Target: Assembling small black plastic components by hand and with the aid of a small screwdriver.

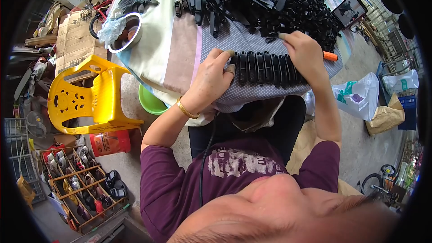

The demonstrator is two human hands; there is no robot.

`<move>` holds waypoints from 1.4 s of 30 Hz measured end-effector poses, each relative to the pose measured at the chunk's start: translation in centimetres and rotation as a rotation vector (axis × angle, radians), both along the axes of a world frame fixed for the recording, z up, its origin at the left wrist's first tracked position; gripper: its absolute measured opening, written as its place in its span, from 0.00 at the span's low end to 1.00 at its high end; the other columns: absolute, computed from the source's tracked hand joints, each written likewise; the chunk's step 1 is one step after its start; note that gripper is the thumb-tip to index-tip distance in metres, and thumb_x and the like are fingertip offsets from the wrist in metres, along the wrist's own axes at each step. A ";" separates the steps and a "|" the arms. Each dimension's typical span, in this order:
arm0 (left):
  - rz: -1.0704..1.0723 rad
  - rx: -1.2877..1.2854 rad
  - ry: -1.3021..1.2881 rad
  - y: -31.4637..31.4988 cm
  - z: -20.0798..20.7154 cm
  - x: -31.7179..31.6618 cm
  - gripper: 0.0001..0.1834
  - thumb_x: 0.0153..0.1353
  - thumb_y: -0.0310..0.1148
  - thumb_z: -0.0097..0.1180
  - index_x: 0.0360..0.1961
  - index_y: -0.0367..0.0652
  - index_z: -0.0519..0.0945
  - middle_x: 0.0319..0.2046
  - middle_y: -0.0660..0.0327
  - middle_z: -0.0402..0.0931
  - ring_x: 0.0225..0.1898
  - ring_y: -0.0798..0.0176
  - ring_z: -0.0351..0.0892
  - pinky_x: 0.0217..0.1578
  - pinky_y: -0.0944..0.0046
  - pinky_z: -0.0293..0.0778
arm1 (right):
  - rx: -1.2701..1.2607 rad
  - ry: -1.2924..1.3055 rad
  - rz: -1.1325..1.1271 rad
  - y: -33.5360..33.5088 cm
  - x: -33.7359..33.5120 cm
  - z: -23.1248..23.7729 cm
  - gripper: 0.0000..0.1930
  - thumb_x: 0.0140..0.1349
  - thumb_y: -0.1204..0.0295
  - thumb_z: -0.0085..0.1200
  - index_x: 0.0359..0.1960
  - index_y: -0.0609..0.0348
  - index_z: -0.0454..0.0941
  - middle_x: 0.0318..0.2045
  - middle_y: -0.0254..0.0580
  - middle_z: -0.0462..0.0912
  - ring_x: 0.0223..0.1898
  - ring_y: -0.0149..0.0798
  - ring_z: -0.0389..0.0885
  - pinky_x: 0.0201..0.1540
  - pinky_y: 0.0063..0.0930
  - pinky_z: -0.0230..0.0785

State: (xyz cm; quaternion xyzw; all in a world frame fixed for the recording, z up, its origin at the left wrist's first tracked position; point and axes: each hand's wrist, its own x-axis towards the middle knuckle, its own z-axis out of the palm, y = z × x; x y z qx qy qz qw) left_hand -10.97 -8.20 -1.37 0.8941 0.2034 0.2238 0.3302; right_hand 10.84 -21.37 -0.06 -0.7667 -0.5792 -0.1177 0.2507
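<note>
A row of slim black plastic clip-like pieces [265, 68] stands side by side on the dotted cloth in front of me. My left hand [211, 80] is closed at the row's left end, thumb and forefinger against the end piece. Over the row's right end reaches my right hand [305, 56], its fingers curled together. Those fingertips are at the near edge of a heap of small black parts [288, 24]; what they pinch, if anything, is too small to make out. Longer black pieces [213, 0] lie heaped farther back.
An orange-handled tool [330, 56] lies right of my right hand. A phone [350, 11] stands at the table's right edge, and a metal bowl [134, 40] sits on its left. A yellow chair [92, 94] and a green basin [150, 100] are on the floor to the left.
</note>
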 end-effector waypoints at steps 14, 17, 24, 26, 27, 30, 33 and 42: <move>-0.068 -0.095 -0.082 1.1 0.3 -0.2 0.19 0.54 0.24 0.56 0.49 0.37 0.73 0.36 0.55 0.72 0.23 0.67 0.73 0.25 0.68 0.70 | -0.270 -0.058 0.087 3.9 1.4 -0.8 0.06 0.52 0.72 0.55 0.29 0.60 0.78 0.28 0.42 0.77 0.34 0.46 0.78 0.39 0.35 0.70; 0.079 -0.003 -0.112 4.3 0.2 0.8 0.16 0.55 0.31 0.58 0.43 0.35 0.75 0.35 0.50 0.74 0.31 0.54 0.74 0.36 0.61 0.70 | -0.277 -0.070 0.099 3.8 1.5 -0.8 0.05 0.50 0.73 0.55 0.25 0.61 0.77 0.28 0.42 0.76 0.33 0.46 0.78 0.39 0.36 0.70; 0.278 0.364 0.173 7.2 1.8 4.4 0.17 0.51 0.38 0.61 0.37 0.37 0.76 0.34 0.49 0.75 0.36 0.47 0.75 0.41 0.56 0.70 | -0.292 0.132 0.173 4.0 2.3 -0.8 0.08 0.47 0.76 0.52 0.31 0.61 0.73 0.28 0.45 0.75 0.34 0.46 0.77 0.40 0.36 0.70; 0.251 0.372 0.123 6.9 1.8 4.2 0.16 0.50 0.35 0.60 0.37 0.37 0.76 0.34 0.48 0.75 0.38 0.47 0.75 0.42 0.56 0.70 | -0.265 0.055 0.214 3.8 2.4 -1.1 0.12 0.47 0.77 0.51 0.35 0.60 0.72 0.27 0.46 0.75 0.34 0.46 0.77 0.41 0.35 0.70; 0.249 0.374 0.121 6.8 1.7 3.9 0.16 0.50 0.35 0.60 0.37 0.37 0.76 0.34 0.48 0.75 0.38 0.47 0.75 0.42 0.56 0.70 | -0.266 0.058 0.195 3.6 2.0 -0.8 0.11 0.46 0.77 0.51 0.34 0.59 0.74 0.26 0.46 0.76 0.33 0.47 0.77 0.40 0.35 0.70; 0.193 0.302 -0.005 7.8 0.6 2.9 0.17 0.49 0.32 0.59 0.40 0.36 0.76 0.34 0.48 0.75 0.36 0.48 0.75 0.42 0.58 0.70 | -0.294 0.045 0.201 3.1 2.1 0.0 0.10 0.45 0.77 0.52 0.32 0.60 0.75 0.27 0.46 0.76 0.31 0.46 0.77 0.38 0.32 0.71; 0.078 -0.379 -0.190 7.8 0.2 2.7 0.17 0.55 0.24 0.55 0.47 0.33 0.75 0.26 0.66 0.74 0.21 0.78 0.67 0.20 0.78 0.63 | -0.187 0.246 0.173 2.8 1.8 1.1 0.08 0.48 0.78 0.54 0.32 0.63 0.76 0.29 0.43 0.78 0.29 0.37 0.78 0.36 0.26 0.71; -0.284 -0.914 -0.348 4.5 1.7 2.9 0.20 0.54 0.25 0.60 0.48 0.35 0.73 0.31 0.63 0.77 0.29 0.73 0.76 0.31 0.73 0.76 | 0.279 0.738 0.351 3.6 -4.6 2.1 0.10 0.57 0.79 0.55 0.41 0.66 0.76 0.34 0.38 0.81 0.37 0.28 0.78 0.42 0.21 0.72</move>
